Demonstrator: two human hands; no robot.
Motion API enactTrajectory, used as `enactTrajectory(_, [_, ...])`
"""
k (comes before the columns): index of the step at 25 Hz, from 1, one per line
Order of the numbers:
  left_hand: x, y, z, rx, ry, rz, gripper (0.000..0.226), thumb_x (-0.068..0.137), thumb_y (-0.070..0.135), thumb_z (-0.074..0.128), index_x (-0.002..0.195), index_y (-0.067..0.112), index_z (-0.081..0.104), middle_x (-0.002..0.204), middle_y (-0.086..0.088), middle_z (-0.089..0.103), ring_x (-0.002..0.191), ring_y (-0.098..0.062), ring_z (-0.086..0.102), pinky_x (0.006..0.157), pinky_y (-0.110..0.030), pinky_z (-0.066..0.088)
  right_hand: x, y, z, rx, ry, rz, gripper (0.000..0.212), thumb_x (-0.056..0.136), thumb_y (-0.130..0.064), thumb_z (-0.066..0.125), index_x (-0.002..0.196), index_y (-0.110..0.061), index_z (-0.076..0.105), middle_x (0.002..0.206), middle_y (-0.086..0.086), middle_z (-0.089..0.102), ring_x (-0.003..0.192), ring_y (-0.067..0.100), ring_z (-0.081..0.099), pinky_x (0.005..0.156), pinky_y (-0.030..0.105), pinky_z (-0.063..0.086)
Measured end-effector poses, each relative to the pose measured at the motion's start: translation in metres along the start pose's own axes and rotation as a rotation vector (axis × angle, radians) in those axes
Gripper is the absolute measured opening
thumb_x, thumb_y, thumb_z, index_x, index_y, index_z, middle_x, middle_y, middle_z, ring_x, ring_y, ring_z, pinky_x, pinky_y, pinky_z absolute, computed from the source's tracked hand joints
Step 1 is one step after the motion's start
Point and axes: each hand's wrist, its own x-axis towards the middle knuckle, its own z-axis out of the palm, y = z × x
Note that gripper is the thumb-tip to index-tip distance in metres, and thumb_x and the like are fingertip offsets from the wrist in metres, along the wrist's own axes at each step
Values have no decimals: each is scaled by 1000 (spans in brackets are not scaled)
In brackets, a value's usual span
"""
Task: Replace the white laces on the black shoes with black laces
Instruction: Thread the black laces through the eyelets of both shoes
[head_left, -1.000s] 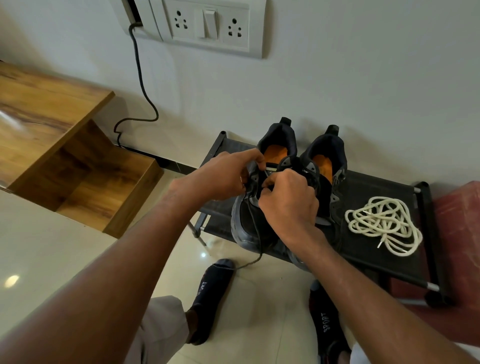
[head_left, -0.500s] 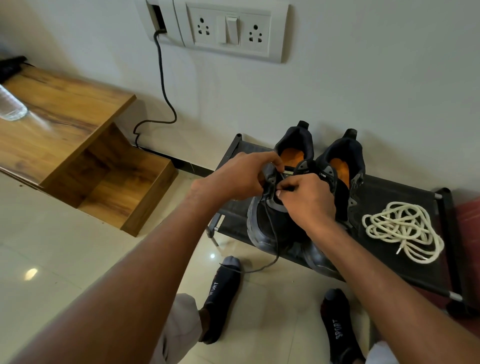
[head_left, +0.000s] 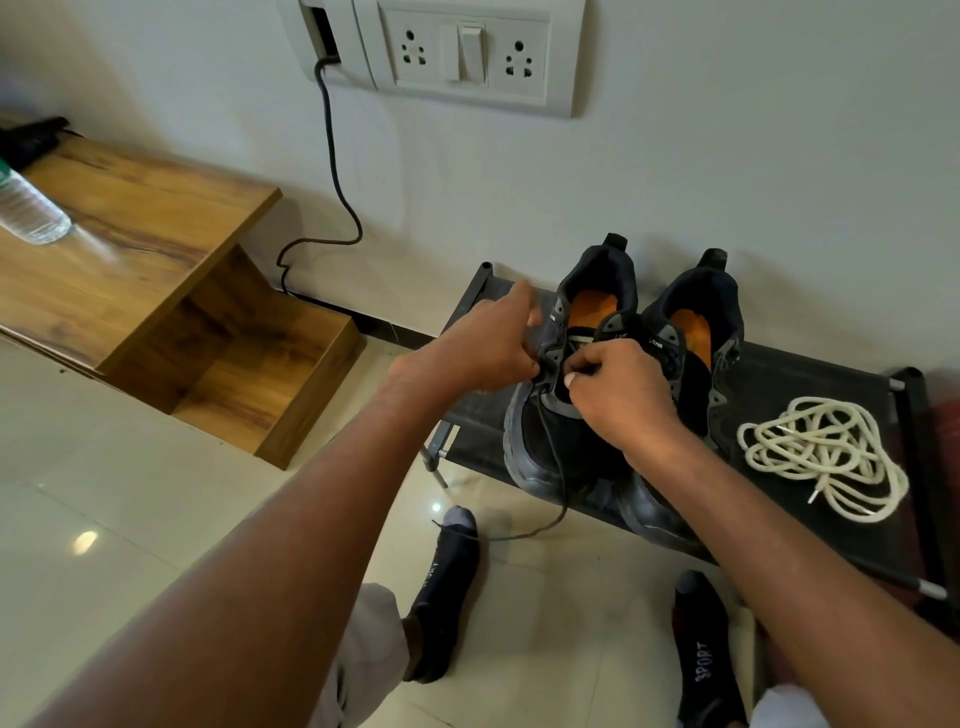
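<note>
Both hands work at the eyelets of the nearer of two black shoes: the left hand pinches the shoe's eyelet edge with its forefinger pointing out, while the right hand pinches a black lace between curled fingers over the tongue. Beneath them, a low black fabric rack stands against the wall and carries the left shoe and, just beside it, the right shoe, both with orange insoles. The white laces lie coiled on the rack, right of the shoes. The black lace trails off the toe, its end hanging above a dark sock.
</note>
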Motion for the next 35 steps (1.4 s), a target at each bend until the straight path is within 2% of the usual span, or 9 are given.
enactTrajectory(4, [4, 4, 5, -3, 5, -44, 19, 84, 26, 86, 92, 14, 74, 82, 7, 71, 78, -7, 66, 67, -22, 46, 0, 2, -9, 23, -107, -22, 25, 95, -12, 68, 112, -28, 77, 101, -9, 72, 98, 14, 66, 84, 33, 55])
enactTrajectory(6, [6, 7, 12, 6, 47, -54, 14, 85, 22, 85, 85, 14, 74, 80, 6, 70, 79, -10, 67, 66, -23, 49, 0, 1, -13, 7, -151, -47, 14, 92, -29, 73, 106, -28, 76, 96, -4, 72, 90, 15, 67, 78, 35, 57])
enactTrajectory(9, [6, 8, 19, -3, 88, -64, 20, 87, 15, 82, 74, 20, 66, 78, 7, 66, 77, -12, 64, 68, -29, 50, -3, 3, -17, -164, -222, -134, 49, 78, -62, 75, 115, -32, 66, 116, -2, 62, 97, 18, 65, 83, 41, 58])
enactTrajectory(12, [2, 10, 12, -77, 81, -80, 18, 89, 16, 80, 77, 17, 66, 72, 9, 63, 69, -5, 57, 66, -24, 41, -8, 9, -21, -329, -230, -186, 83, 77, -64, 81, 144, -31, 45, 135, -2, 49, 115, 24, 60, 90, 44, 55])
enactTrajectory(16, [-4, 12, -11, -124, -11, -76, 11, 96, 16, 72, 93, 6, 68, 87, -3, 74, 86, -17, 69, 77, -31, 50, -8, 10, -24, -405, -228, -258, 90, 78, -64, 81, 149, -27, 40, 141, 2, 48, 124, 28, 57, 94, 46, 54])
enactTrajectory(23, [-6, 22, -40, -1235, 246, -148, 18, 110, 19, 49, 94, 12, 52, 74, -4, 64, 73, -22, 72, 68, -34, 54, -10, 14, -29, -407, -166, -321, 93, 78, -62, 82, 150, -26, 37, 143, 2, 54, 125, 26, 59, 95, 46, 52])
enactTrajectory(25, [1, 16, -29, -728, 320, -135, 27, 104, 35, 61, 92, 11, 59, 70, 0, 58, 63, -15, 59, 63, -31, 47, -10, 15, -31, -402, -132, -335, 92, 77, -61, 83, 150, -28, 38, 141, 0, 56, 122, 23, 61, 95, 46, 54])
enactTrajectory(28, [5, 12, 2, 95, 43, -86, 38, 89, 48, 78, 85, 11, 68, 81, -3, 68, 75, -16, 61, 64, -30, 46, -10, 17, -32, -411, -106, -334, 95, 76, -63, 84, 152, -30, 38, 143, -1, 56, 122, 21, 61, 96, 47, 55])
enactTrajectory(35, [1, 20, -15, -107, 12, -90, 37, 103, 31, 65, 90, -4, 68, 72, -4, 64, 61, -14, 55, 59, -26, 41, -8, 23, -30, -376, -131, -325, 95, 77, -61, 84, 154, -31, 37, 145, 2, 52, 131, 26, 54, 102, 48, 52])
